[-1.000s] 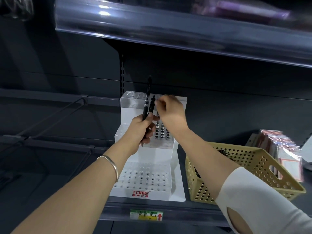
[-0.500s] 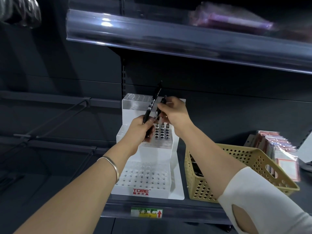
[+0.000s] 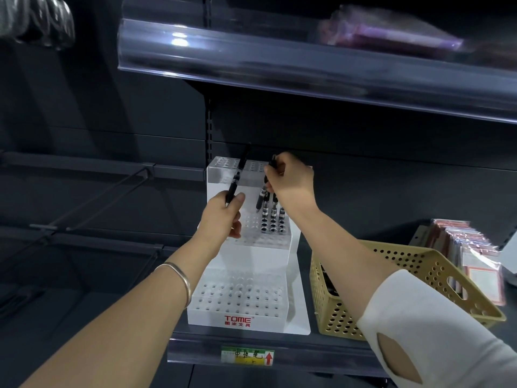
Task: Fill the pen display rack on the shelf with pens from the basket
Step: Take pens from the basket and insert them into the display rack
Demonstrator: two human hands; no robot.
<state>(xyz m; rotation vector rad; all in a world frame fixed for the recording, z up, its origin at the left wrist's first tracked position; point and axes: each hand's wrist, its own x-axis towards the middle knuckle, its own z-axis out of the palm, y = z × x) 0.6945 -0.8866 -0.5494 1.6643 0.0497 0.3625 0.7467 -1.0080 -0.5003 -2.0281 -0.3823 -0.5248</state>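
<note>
White three-tier perforated rack (image 3: 249, 301) stood on the shelf (image 3: 279, 351). Middle tier held three rows of black pens (image 3: 272, 217) at right; remaining holes open. Tan perforated basket (image 3: 419, 278) stood just right of it, contents mostly hidden. Left hand (image 3: 223, 217) was closed on one pen (image 3: 236, 177), tilted. Right hand (image 3: 291, 180) pinched another pen (image 3: 261, 196) above the middle tier.

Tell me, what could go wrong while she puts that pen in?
The pen in the right hand is tilted, so its tip might miss a hole in the rack and bump the pens already standing there. The left hand holds another pen only loosely near its bottom; it could slip.
</note>
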